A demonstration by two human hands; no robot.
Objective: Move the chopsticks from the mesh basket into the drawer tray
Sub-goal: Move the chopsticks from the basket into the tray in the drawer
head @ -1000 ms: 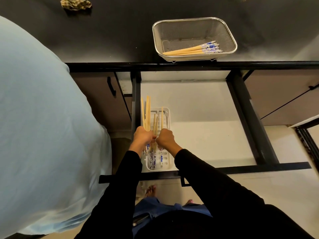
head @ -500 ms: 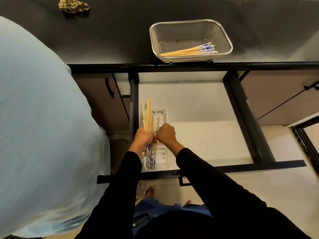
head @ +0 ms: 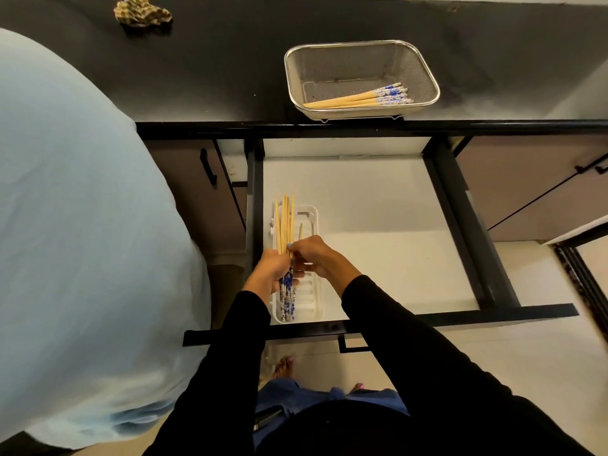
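A bundle of wooden chopsticks (head: pixel 285 225) with blue-and-white ends stands over the white slotted drawer tray (head: pixel 311 291), which lies at the left of the open drawer (head: pixel 378 225). My left hand (head: pixel 268 274) is shut around the bundle's middle. My right hand (head: pixel 316 256) touches the bundle from the right, its fingers pinching one stick. One more chopstick tip (head: pixel 300 229) shows in the tray beside the bundle. Several more chopsticks (head: pixel 362 98) lie in the mesh basket (head: pixel 424 70) on the black counter (head: pixel 230 77).
A large light-blue shape (head: pixel 82 241) fills the left of the view, close to the drawer's left side. A crumpled checked cloth (head: pixel 142 14) lies at the counter's far left. The drawer's black front rail (head: pixel 427 319) runs below my hands. Closed cabinet doors (head: pixel 526 185) flank the drawer.
My right hand has moved left against the bundle in my left hand. The chopsticks that lay spread in the tray are now gathered into that bundle.
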